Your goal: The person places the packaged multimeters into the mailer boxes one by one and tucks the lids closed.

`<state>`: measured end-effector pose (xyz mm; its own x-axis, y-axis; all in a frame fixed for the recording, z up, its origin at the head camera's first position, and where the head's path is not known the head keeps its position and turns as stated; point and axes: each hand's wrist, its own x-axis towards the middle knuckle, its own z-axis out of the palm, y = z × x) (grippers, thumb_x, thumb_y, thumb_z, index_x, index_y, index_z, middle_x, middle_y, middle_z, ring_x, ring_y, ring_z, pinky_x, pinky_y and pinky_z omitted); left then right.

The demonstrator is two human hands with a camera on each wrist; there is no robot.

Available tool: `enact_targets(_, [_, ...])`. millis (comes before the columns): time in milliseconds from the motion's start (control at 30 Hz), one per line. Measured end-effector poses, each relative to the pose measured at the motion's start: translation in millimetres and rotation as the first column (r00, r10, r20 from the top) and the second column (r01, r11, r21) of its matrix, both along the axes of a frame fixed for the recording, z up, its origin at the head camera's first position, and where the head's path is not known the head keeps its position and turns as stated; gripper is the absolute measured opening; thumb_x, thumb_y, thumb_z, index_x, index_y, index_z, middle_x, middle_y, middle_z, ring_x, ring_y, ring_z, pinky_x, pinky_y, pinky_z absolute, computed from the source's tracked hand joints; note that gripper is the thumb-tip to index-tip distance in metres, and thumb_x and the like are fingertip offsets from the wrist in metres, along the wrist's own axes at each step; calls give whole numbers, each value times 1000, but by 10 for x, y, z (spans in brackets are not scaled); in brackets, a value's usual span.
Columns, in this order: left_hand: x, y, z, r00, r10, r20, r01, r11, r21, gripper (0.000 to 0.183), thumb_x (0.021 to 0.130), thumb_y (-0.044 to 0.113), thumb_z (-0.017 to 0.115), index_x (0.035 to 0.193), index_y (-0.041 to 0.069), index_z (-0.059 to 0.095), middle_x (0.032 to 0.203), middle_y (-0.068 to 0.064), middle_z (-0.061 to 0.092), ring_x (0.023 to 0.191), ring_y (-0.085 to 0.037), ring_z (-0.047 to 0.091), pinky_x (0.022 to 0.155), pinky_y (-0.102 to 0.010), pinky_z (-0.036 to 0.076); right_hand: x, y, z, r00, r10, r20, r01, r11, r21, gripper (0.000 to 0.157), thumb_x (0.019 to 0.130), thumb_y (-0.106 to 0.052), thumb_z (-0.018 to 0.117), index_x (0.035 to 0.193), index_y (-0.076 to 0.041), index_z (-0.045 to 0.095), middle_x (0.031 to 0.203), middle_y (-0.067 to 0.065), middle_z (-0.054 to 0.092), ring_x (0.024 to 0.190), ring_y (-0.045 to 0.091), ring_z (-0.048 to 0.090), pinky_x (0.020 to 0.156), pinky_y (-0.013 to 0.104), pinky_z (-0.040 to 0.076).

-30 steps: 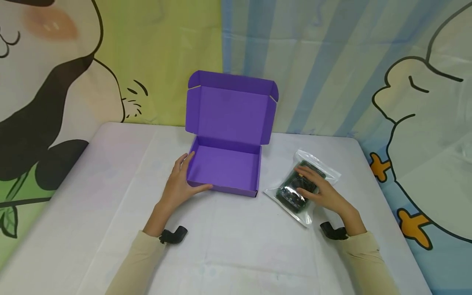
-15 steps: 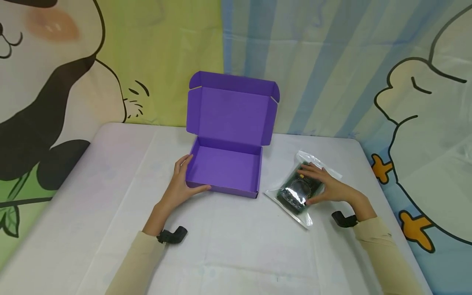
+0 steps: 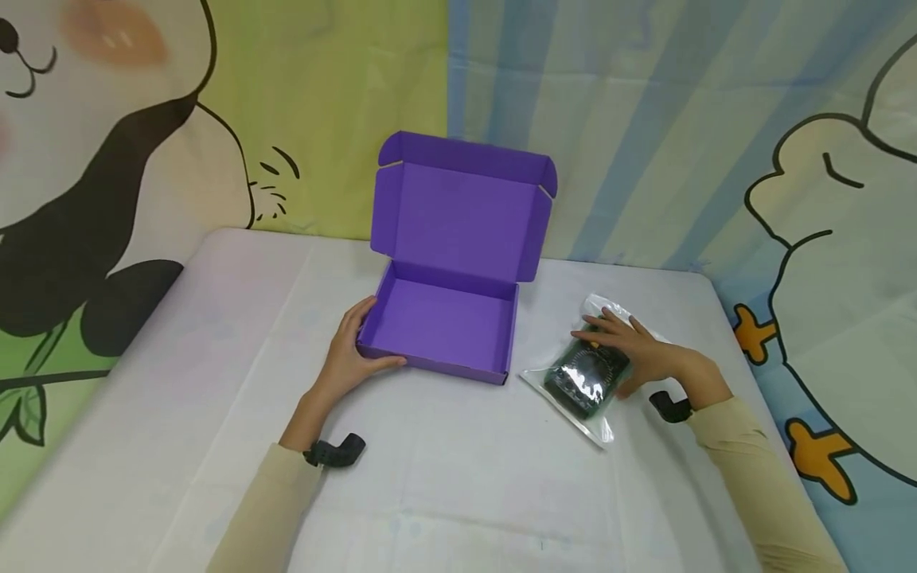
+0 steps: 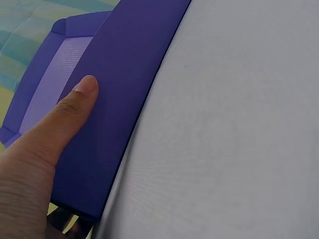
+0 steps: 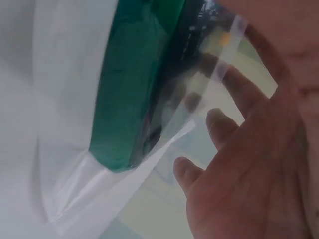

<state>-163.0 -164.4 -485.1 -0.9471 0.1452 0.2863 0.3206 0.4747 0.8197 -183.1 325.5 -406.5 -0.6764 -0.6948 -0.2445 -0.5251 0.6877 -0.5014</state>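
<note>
Head view: bagged circuit board (image 3: 583, 383), right of frame centre. Likely light, slippery outside, stiff and fragile within; best held by the long edges. Right hand (image 3: 650, 360) spread wide over it, contact unclear. Left hand (image 3: 347, 358) grips purple box (image 3: 444, 322), lower-left corner, mid-frame. No readable brand or label

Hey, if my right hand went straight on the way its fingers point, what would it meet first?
Likely the bagged device beneath your right hand; if it passes above, the purple box, though depth is unclear.
</note>
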Motion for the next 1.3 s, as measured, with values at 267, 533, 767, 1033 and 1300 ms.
enact_targets(267, [2,-13,-37,1000,-9,-1,9,1000,10,111,63,16,93,154,15,28,158,-12,27,145,-34,25,116,-55,23,-134,-65,-24,986,110,-125,-99,991,90,105,47,-20,98,139,-11,50,151,16,38,143,47,17,109,72,0])
enact_targets(533, [-22,19,-15,1000,-15,-8,15,1000,21,110,65,17,92,154,17,28,159,-8,26,146,-33,24,117,-54,22,-190,-68,-9,967,140,-212,-131,990,54,97,43,-19,100,130,-9,59,130,11,57,126,42,43,100,68,32])
enact_targets(767, [3,-19,-60,1000,-8,-3,8,1000,9,110,65,18,92,154,16,28,159,-8,27,146,-33,24,117,-54,23,-177,-108,-74,974,153,-167,-148,988,43,96,48,-31,99,132,-10,57,134,14,53,129,45,38,101,71,27])
enact_targets(1033, [-1,-42,-90,1000,-14,-2,14,1000,22,110,66,20,92,155,18,28,159,-6,26,146,-32,23,117,-55,22,-112,-118,-82,983,97,-155,-95,995,25,91,48,-23,99,128,-11,58,126,2,58,122,34,45,94,63,38])
enact_targets(1300, [-6,-51,-83,1000,-13,14,12,999,31,109,67,22,91,155,19,27,159,-6,26,146,-31,23,117,-53,22,1,-109,-42,970,56,-235,-53,998,19,88,52,-27,97,128,-7,58,126,5,60,119,36,47,90,59,41])
